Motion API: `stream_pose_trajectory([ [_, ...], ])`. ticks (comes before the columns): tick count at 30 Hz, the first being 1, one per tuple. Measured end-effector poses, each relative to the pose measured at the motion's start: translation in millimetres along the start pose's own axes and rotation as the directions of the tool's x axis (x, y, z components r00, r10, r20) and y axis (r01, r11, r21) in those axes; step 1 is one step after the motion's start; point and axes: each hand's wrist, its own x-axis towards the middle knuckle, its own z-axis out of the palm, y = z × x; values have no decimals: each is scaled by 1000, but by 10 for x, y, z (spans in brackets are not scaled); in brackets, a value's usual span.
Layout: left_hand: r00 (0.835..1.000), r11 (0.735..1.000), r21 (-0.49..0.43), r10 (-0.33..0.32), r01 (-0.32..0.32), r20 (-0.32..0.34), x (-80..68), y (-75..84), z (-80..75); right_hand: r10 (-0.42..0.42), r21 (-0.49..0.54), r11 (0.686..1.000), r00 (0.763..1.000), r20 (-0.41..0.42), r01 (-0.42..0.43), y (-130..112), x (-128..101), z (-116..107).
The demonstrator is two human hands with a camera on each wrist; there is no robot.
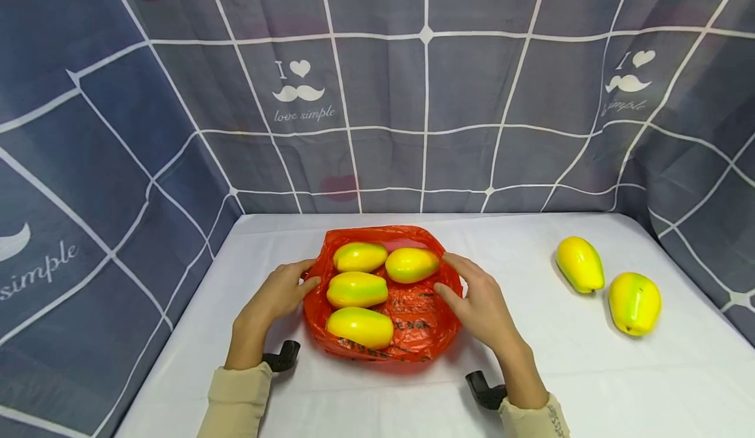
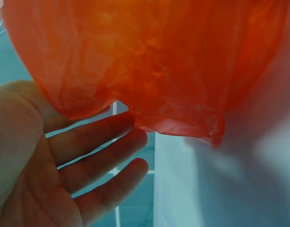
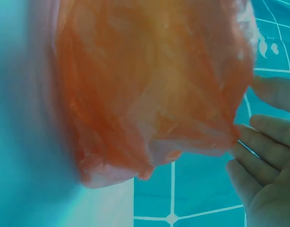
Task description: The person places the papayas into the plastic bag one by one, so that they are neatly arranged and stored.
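Both hands are flat and relaxed, fingers straight: left hand [image 1: 280, 294] touches the left edge of the crinkly orange plastic bag [image 1: 413, 326], right hand [image 1: 480, 303] the right edge. The bag sits mid-table holding four yellow-green plastic mangoes [image 1: 356, 289]. Two more mangoes [image 1: 607, 287] lie well off right on the white tablecloth [image 1: 531, 385].

An orange plastic bag [image 1: 413, 333] lies open on the table near the front edge, its thin crinkled film spread wide with black print on the near side. Four yellow-green mangoes lie inside on their sides: one [image 1: 360, 256] at 11 o'clock, one [image 1: 411, 264] at 1 o'clock, one [image 1: 356, 289] at the centre-left, one [image 1: 360, 327] at 7 o'clock, the three on the left touching in a column.
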Motion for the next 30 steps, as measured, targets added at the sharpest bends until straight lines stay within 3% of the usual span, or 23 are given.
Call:
stream_pose_trajectory([
  [4,1000,1000,-1,12,-12,-8,-7,-16,-14,-5,43,999,999,36,4,-126,17,20],
  [9,999,999,-11,31,-31,-18,7,-13,-12,-22,99,995,983,180,5,-372,56,141],
  [15,1000,1000,-15,14,-14,-13,5,-32,5,-43,23,999,937,346,37,-573,281,433],
  [20,1000,999,-22,26,-27,-17,-1,-37,-2,41,-76,997,876,480,-5,-618,545,656],
  [24,1000,999,-30,15,-15,-13,6,-26,-3,97,-145,989,845,525,-24,-604,683,794],
  [30,1000,999,-32,13,-14,-19,2,-26,-9,123,-159,986,834,538,-43,-556,732,930],
])
